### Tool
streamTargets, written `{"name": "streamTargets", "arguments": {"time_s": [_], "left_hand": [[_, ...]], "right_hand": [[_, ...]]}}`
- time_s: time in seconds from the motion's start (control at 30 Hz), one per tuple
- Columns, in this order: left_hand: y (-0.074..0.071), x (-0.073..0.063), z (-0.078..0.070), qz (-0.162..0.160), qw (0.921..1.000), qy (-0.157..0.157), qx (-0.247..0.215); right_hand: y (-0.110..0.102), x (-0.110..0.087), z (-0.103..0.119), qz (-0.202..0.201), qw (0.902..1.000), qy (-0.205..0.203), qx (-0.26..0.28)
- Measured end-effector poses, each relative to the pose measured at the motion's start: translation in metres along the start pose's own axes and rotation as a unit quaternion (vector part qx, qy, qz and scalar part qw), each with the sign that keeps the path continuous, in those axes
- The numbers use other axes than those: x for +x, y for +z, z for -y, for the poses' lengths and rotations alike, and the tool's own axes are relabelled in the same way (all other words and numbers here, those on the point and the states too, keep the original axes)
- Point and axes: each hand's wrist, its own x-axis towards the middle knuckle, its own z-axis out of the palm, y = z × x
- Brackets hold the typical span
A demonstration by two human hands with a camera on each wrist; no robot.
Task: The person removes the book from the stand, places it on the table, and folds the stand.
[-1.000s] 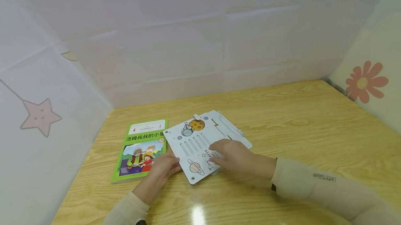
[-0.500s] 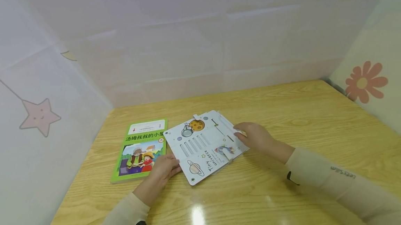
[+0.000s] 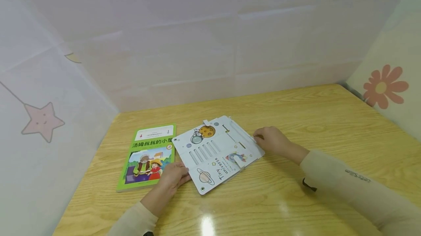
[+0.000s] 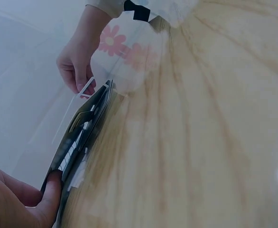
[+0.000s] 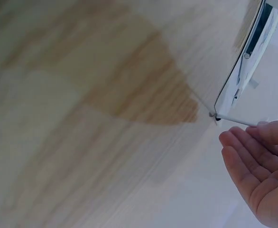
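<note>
A flat white folded book stand (image 3: 194, 170), printed "Tiny universe" with an astronaut and planets, lies at an angle on the table. My left hand (image 3: 172, 176) grips its near-left edge; in the left wrist view the thumb (image 4: 52, 194) is against the stand's edge. At the far-right edge my right hand (image 3: 273, 141) pinches a thin white wire bar (image 5: 236, 120) that sticks out from the stand. The left wrist view shows this wire as a narrow loop under the right fingers. Slots and a small tab mark the stand's face; its underside is mostly hidden.
A green picture-cover book (image 3: 146, 163) with Chinese lettering lies left of the stand, close to its corner. The wooden table (image 3: 312, 119) is bounded by pale cloth walls (image 3: 184, 46) behind and on both sides.
My right hand has moved right from over the stand's lettering to its far-right edge, where it now pinches the wire bar. The left hand and the stand stay nearly still.
</note>
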Motion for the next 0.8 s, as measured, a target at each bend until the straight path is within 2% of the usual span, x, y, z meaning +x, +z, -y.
{"name": "streamTargets", "arguments": {"time_s": [0.17, 0.47, 0.8], "left_hand": [[0.0014, -0.0011, -0.0006, 0.001, 1.0000, 0.000, 0.001], [0.0012, -0.0010, -0.0008, -0.006, 1.0000, -0.004, 0.006], [0.0012, -0.0002, -0.0006, -0.005, 1.0000, -0.004, 0.005]], "right_hand": [[0.0003, 0.0028, -0.0032, -0.005, 0.9997, -0.022, 0.012], [-0.0002, 0.0062, 0.0016, 0.008, 0.9991, -0.029, -0.030], [0.0007, 0.0070, 0.0044, 0.017, 0.9957, -0.060, -0.069]]}}
